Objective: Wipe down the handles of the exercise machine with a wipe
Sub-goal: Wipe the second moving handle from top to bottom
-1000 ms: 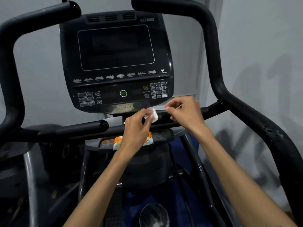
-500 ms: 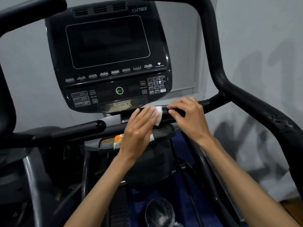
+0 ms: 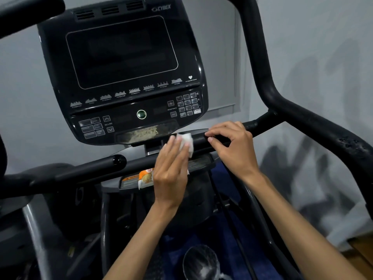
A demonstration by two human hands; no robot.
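Note:
A small white wipe point(image 3: 186, 143) lies against the inner end of the black right handle bar point(image 3: 260, 126), just below the console. My left hand point(image 3: 171, 172) presses the wipe onto the bar with straight fingers. My right hand point(image 3: 232, 146) is curled around the same bar just to the right of the wipe, thumb underneath. The left handle bar point(image 3: 90, 166) ends in a rounded cap left of my hands. Tall black arm grips rise at the far left point(image 3: 26, 11) and at the right point(image 3: 256, 57).
The black console point(image 3: 125, 73) with a dark screen and buttons stands right behind the hands. An orange and white wipe packet point(image 3: 145, 177) lies on the small tray under my left hand. A grey wall is behind, the machine frame below.
My left hand went from pinching the wipe to laying its fingers flat over it on the bar. My right hand settled around the bar. The view shifted slightly left.

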